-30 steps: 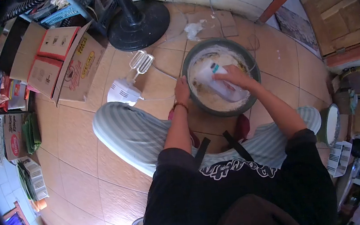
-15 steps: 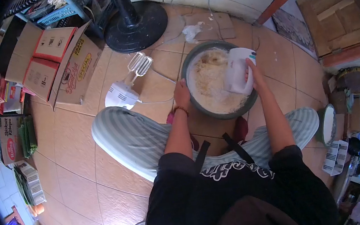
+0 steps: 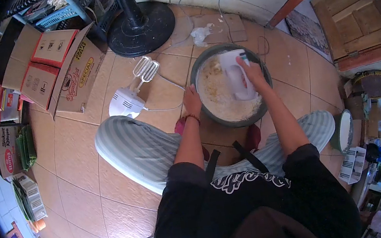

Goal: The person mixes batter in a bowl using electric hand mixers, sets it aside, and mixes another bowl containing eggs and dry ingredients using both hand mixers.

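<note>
A large dark green basin (image 3: 243, 123) stands on the floor between my feet, with a pale, lumpy, cream-coloured mixture (image 3: 214, 87) inside. My right hand (image 3: 254, 73) is closed around the handle of a white hand mixer (image 3: 234, 73), held over the right half of the basin. Its beaters are hidden by the body and the mixture. My left hand (image 3: 192, 100) grips the basin's left rim. To the left, a second white hand mixer (image 3: 126, 103) stands on the tiles with its beaters (image 3: 147, 69) pointing up.
An open cardboard box (image 3: 81, 75) lies at the left. Behind the basin are a black round stand base (image 3: 141, 29), a crumpled plastic bag (image 3: 201, 35) and flattened cardboard (image 3: 219, 28). Cords cross the floor. A white-filled basin (image 3: 345, 132) sits by my right knee.
My right hand has moved the mixer leftward and slightly away from me, over more of the mixture. My left hand stays on the rim. The whole view shifts slightly left.
</note>
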### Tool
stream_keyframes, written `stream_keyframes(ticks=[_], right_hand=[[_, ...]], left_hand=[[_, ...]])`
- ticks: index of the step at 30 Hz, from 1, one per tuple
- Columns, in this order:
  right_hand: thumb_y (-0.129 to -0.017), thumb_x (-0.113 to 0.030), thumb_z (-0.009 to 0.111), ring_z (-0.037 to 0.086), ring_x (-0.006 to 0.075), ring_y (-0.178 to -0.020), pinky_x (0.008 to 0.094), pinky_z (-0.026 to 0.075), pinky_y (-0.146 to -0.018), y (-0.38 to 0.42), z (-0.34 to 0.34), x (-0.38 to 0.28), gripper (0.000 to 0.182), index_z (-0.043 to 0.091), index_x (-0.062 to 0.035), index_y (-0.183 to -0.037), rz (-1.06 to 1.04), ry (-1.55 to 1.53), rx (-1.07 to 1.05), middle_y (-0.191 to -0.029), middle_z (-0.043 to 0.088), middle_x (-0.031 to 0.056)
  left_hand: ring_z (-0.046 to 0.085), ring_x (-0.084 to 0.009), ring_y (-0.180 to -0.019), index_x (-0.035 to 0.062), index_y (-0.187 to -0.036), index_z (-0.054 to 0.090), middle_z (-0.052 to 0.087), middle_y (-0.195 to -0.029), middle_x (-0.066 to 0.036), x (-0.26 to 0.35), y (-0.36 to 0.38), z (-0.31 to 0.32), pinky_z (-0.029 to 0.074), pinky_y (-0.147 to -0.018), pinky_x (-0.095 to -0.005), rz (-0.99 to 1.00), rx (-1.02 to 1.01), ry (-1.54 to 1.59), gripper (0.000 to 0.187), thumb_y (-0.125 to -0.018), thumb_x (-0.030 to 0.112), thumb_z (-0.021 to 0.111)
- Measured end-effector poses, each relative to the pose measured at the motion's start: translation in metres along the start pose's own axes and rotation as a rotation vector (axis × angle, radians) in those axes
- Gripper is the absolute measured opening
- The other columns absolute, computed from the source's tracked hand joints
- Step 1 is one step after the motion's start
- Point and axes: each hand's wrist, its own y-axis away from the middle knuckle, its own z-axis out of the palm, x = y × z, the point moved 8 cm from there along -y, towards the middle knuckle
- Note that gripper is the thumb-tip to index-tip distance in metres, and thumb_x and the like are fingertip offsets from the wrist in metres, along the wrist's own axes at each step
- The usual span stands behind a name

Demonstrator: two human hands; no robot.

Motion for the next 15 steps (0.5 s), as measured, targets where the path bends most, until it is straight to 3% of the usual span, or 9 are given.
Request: stream_keyframes(ticks=[3, 5, 7, 10, 15], right_hand=[[-0.077, -0.06, 0.056, 0.06, 0.024, -0.066, 0.0381, 0.045, -0.063, 0.003, 0.02, -0.012, 0.062, 0.064, 0.0018, -0.082, -0.211, 0.276, -0.06, -0.07, 0.062, 0.0141], [-0.079, -0.056, 0.055, 0.057, 0.021, -0.058, 0.035, 0.043, -0.057, 0.008, 0.03, -0.008, 0.057, 0.063, 0.0007, -0.081, -0.266, 0.344, -0.19, -0.063, 0.058, 0.0119], [-0.084, -0.048, 0.055, 0.048, 0.0124, -0.037, 0.0277, 0.038, -0.037, 0.063, 0.037, -0.036, 0.047, 0.059, -0.0017, -0.076, -0.25, 0.252, -0.45, -0.048, 0.049, 0.0055], [-0.083, -0.05, 0.056, 0.052, 0.0131, -0.043, 0.0274, 0.041, -0.042, 0.085, 0.033, -0.03, 0.049, 0.06, -0.0005, -0.079, -0.362, 0.445, -0.572, -0.053, 0.053, 0.0068], [-0.079, -0.052, 0.059, 0.055, 0.0148, -0.052, 0.0292, 0.043, -0.05, 0.099, 0.006, -0.013, 0.052, 0.061, -0.0001, -0.084, -0.32, 0.617, -0.66, -0.06, 0.056, 0.0075]], left_hand=[[0.055, -0.0436, -0.082, -0.0017, -0.087, 0.053, 0.059, -0.086, -0.026, -0.003, 0.001, 0.002, 0.042, -0.071, -0.049, -0.027, -0.042, 0.018, 0.038, -0.094, 0.032, 0.038], [0.055, -0.0438, -0.082, -0.0018, -0.087, 0.053, 0.059, -0.085, -0.026, -0.004, -0.001, 0.003, 0.042, -0.071, -0.0495, 0.013, -0.014, -0.021, 0.038, -0.094, 0.032, 0.038], [0.055, -0.044, -0.082, -0.002, -0.087, 0.052, 0.059, -0.085, -0.026, -0.003, 0.0, 0.003, 0.042, -0.07, -0.0499, 0.04, 0.019, -0.058, 0.038, -0.094, 0.033, 0.038], [0.055, -0.0442, -0.082, -0.0023, -0.087, 0.052, 0.059, -0.084, -0.027, -0.004, 0.002, 0.002, 0.042, -0.07, -0.0502, 0.063, 0.034, -0.105, 0.039, -0.093, 0.033, 0.038], [0.055, -0.044, -0.083, -0.0027, -0.087, 0.052, 0.059, -0.086, -0.027, -0.006, -0.004, 0.004, 0.042, -0.072, -0.0501, 0.024, -0.1, -0.055, 0.04, -0.093, 0.035, 0.038]])
